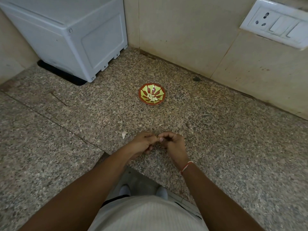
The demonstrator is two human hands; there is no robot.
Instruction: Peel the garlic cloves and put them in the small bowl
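Nearest the camera, a white ribbed shirt fills the frame at 6 o'clock, cut off by the lower edge; both forearms reach up from it to the middle of the speckled granite tabletop. Left hand and right hand meet fingertip to fingertip, all fingers curled inward, thumbs and forefingers pinched together at the meeting point; whatever they pinch is almost wholly hidden between the tips, too small to make out as a garlic clove, so it cannot be named for certain. A red thread band circles the right wrist. Just beside the left hand, at its 10 o'clock, a pale scrap of garlic skin lies on the tabletop, apart from the fingers. Well beyond the hands, at 12 o'clock, stands the small bowl, red with green leaf pattern, holding several peeled garlic cloves at its bottom. A white appliance sits at 10 o'clock, partly cut off; a socket plate hangs at 2 o'clock.
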